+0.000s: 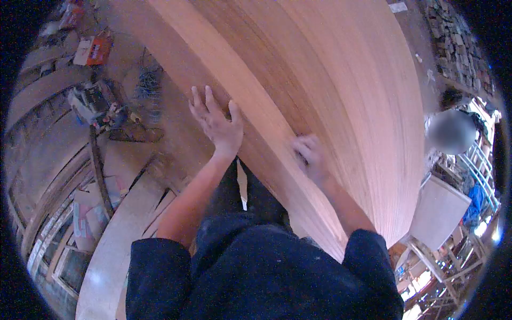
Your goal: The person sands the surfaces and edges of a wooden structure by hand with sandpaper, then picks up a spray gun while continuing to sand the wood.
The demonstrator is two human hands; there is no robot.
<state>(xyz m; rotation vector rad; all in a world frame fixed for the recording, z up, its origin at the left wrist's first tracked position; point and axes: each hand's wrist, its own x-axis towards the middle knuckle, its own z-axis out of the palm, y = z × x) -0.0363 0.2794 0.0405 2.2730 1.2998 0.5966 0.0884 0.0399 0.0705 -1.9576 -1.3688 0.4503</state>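
Observation:
A large wooden panel (341, 106) with light and dark lengthwise bands stretches out in front of my body. My left hand (220, 125) lies on its darker near-left band, palm down and fingers spread, holding nothing. Over the middle of the panel, my right hand (310, 156) is at the light band with its fingers curled in. Motion blurs this hand, and whatever is under the fingers, if anything, cannot be made out.
To the left are an orange-and-white box (93, 50), a dusty power tool or machine (96, 104) and a pale curved board (114, 250). Stacked wood pieces (458, 48) rise at the far right. Below them stand a pale board (440, 210) and a blue cloth or bag (473, 205).

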